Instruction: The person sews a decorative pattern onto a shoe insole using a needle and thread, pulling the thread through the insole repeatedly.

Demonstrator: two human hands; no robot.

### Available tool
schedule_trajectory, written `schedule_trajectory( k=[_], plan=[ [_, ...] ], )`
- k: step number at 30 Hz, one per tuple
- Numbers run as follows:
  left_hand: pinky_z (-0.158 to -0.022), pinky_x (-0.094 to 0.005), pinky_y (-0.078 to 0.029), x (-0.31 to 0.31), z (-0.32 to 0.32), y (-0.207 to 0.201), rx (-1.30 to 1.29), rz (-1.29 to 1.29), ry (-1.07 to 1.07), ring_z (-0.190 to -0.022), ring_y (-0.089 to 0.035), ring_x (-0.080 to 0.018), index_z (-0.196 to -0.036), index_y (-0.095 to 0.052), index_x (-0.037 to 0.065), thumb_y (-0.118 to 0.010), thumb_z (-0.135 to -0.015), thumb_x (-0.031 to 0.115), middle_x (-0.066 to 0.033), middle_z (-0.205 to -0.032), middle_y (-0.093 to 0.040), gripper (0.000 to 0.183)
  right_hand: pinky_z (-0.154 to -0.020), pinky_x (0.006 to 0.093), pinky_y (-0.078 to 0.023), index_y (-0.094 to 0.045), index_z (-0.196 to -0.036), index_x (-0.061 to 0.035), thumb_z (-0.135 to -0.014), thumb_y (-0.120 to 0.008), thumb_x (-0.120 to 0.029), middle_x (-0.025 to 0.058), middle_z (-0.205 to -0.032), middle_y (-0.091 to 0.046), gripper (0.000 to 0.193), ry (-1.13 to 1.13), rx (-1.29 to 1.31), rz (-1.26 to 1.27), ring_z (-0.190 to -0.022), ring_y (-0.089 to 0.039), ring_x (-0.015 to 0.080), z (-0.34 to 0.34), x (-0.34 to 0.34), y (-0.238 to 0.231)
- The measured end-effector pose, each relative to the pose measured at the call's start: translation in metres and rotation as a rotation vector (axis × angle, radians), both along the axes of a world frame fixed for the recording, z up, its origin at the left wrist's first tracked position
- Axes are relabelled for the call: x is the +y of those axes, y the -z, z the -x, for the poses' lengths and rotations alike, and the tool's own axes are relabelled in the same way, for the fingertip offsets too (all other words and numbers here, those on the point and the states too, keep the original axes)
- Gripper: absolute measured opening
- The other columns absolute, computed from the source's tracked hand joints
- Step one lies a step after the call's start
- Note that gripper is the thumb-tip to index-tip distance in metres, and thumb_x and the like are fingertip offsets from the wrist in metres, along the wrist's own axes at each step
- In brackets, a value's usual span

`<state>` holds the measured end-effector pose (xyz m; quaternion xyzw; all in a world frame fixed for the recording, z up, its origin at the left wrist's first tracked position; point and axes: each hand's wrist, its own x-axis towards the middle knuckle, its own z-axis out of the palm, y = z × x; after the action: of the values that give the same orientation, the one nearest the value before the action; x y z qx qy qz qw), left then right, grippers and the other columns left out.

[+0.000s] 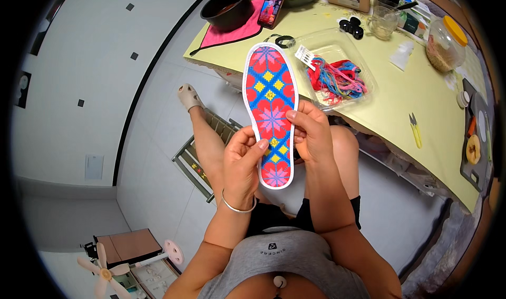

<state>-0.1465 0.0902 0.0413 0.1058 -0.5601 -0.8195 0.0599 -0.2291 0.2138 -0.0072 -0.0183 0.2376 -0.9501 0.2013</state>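
An embroidered insole [272,96] with red and pink flowers, blue lattice, yellow diamonds and a white edge is held up over my lap, toe end away from me. My left hand [243,159] grips its left edge near the heel, thumb on the stitched face. On the opposite edge, a little higher, my right hand [312,130] pinches it with the thumb on top and fingers behind. Just beyond, on the table, a clear plastic tray [363,62] holds bundled coloured embroidery thread [342,80] and a white card [304,55].
The yellow-topped table [385,93] carries yellow-handled snips [416,130], a yellow-lidded jar [445,46], a glass mug [382,22], a propped phone [272,7] and a dark pot [227,9] on a pink cloth. A grey cutting board [477,164] lies at right; a folding stool [192,164] stands at left.
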Motion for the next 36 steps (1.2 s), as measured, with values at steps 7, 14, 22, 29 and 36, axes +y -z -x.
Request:
schedule_trajectory(
  k=[7, 14, 22, 29, 36],
  plan=[
    [-0.076, -0.0255, -0.052, 0.0, 0.002, 0.0, 0.006, -0.023, -0.056, -0.084, -0.064, -0.0129, -0.108, -0.056, -0.006, -0.059, -0.086, -0.003, -0.0125, -0.098, -0.066, 0.023, -0.04, 0.0138, -0.026, -0.053, -0.078, -0.0036, -0.085, -0.061, -0.005, 0.0032, -0.07, -0.059, 0.011, -0.075, 0.019, -0.043, -0.046, -0.037, -0.0007, -0.003, -0.002, -0.005],
    [-0.077, -0.0266, -0.052, -0.006, -0.004, -0.006, 0.023, -0.024, -0.093, -0.085, -0.064, -0.0134, -0.107, -0.057, -0.007, -0.059, -0.087, 0.0, -0.0122, -0.099, -0.066, 0.021, -0.045, 0.0148, -0.031, -0.053, -0.091, 0.0, -0.089, -0.057, -0.006, 0.001, -0.07, -0.054, 0.007, -0.055, -0.017, 0.101, -0.052, -0.042, 0.0015, -0.004, -0.007, -0.007],
    [-0.078, -0.0277, -0.053, -0.012, -0.009, -0.01, -0.023, -0.167, -0.079, -0.086, -0.064, -0.0147, -0.107, -0.057, -0.007, -0.057, -0.09, 0.003, -0.013, -0.1, -0.065, 0.02, -0.051, 0.0158, -0.038, -0.058, -0.095, 0.0014, -0.089, -0.053, 0.0, 0.0012, -0.076, -0.059, 0.008, -0.009, 0.159, -0.31, -0.059, -0.05, 0.0021, -0.011, -0.019, -0.005],
    [-0.077, -0.0283, -0.054, -0.016, -0.01, -0.008, -0.013, -0.159, -0.09, -0.084, -0.065, -0.0154, -0.106, -0.057, -0.008, -0.057, -0.089, 0.003, -0.014, -0.099, -0.066, 0.02, -0.081, 0.0251, -0.049, -0.062, -0.106, 0.003, -0.084, -0.06, 0.004, 0.0056, -0.096, -0.066, 0.023, 0.024, 0.323, -0.408, -0.089, -0.061, 0.0109, -0.012, -0.025, 0.006],
    [-0.076, -0.0284, -0.054, -0.015, -0.009, -0.011, -0.031, -0.196, -0.098, -0.082, -0.065, -0.0162, -0.103, -0.057, -0.008, -0.058, -0.089, 0.003, -0.0149, -0.098, -0.066, 0.018, -0.079, 0.0246, -0.047, -0.064, -0.101, 0.0038, -0.082, -0.059, 0.006, 0.0035, -0.097, -0.061, 0.02, 0.046, 0.484, -0.489, -0.089, -0.058, 0.0105, -0.012, -0.024, 0.005]
  ],
)
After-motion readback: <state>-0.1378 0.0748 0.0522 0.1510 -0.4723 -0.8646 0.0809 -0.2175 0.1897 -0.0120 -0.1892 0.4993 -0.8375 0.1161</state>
